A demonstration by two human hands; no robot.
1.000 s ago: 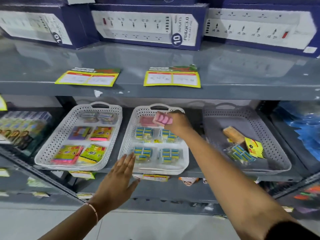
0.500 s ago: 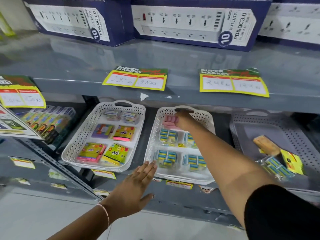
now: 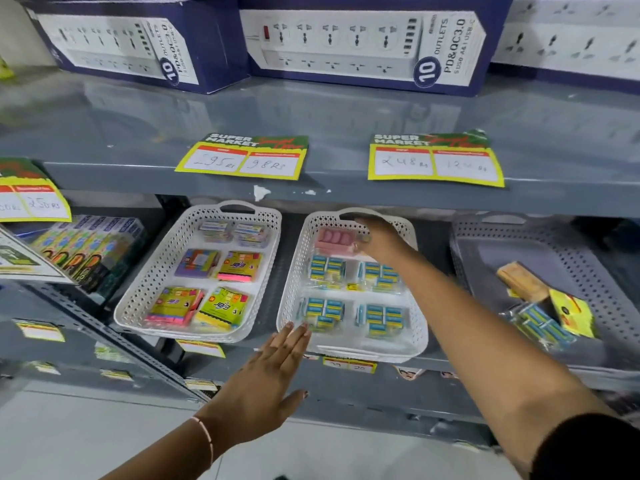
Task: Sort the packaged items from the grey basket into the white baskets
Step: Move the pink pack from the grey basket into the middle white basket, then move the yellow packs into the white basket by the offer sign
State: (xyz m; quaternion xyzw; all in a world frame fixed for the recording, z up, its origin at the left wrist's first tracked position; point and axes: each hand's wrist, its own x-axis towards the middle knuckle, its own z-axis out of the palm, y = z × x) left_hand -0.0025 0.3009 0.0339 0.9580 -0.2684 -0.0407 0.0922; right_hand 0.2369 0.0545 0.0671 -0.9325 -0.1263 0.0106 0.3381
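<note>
Three baskets stand side by side on the lower shelf. The left white basket (image 3: pixel 145 299) holds colourful sticky-note packs. The middle white basket (image 3: pixel 294 275) holds several blue-and-yellow packs, with a pink pack (image 3: pixel 332 239) at its back. My right hand (image 3: pixel 381 239) reaches to that back end and its fingers grip the pink pack's right edge. My left hand (image 3: pixel 270 368) is open and flat, fingertips at the middle basket's front rim. The grey basket (image 3: pixel 465 251) on the right holds a brown pack (image 3: pixel 519 282), a yellow pack (image 3: pixel 571 313) and a blue-and-yellow pack (image 3: pixel 540 327).
The grey upper shelf (image 3: pixel 311 116) overhangs the baskets, carrying power-strip boxes (image 3: pixel 363 39) and yellow price tags (image 3: pixel 242 161). Boxed goods (image 3: pixel 86 251) stand left of the white baskets. Price labels line the lower shelf's edge (image 3: pixel 349 365).
My right hand has carried the pink pack back and down to the rear of the middle white basket. My left hand has stayed by that basket's front rim. The view has shifted left.
</note>
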